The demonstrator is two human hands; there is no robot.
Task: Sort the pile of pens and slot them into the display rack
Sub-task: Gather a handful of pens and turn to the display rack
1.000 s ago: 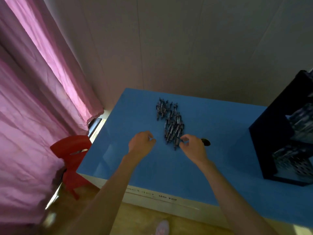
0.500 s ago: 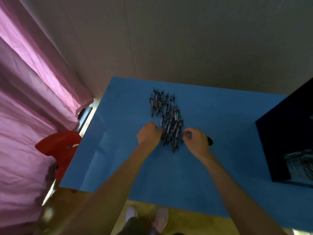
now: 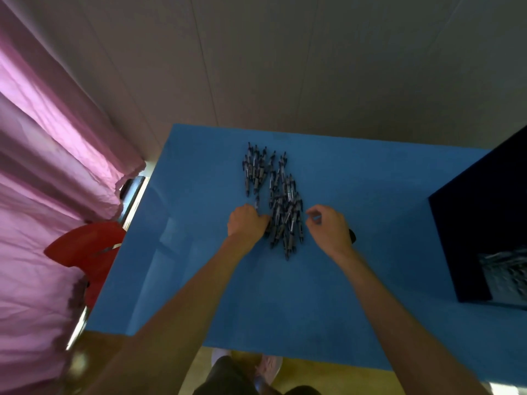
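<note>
As the left hand (image 3: 247,223) has closed in against the pile of pens (image 3: 281,208), curled, apparently gripping pens | right hand (image 3: 328,228) beside pile, loosely curled, empty | display rack (image 3: 482,223) well right, unfilled | gathering begun.

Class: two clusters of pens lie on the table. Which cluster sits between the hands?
The nearer, larger cluster; the smaller cluster lies farther back, beyond the left hand.

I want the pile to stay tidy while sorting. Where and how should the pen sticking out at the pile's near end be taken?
Pinch that pen by its free near end, coming from the near table edge with the right hand. Its tip juts past the pile, pointing toward the person, so it should slide out lengthwise without disturbing its neighbours.
</note>
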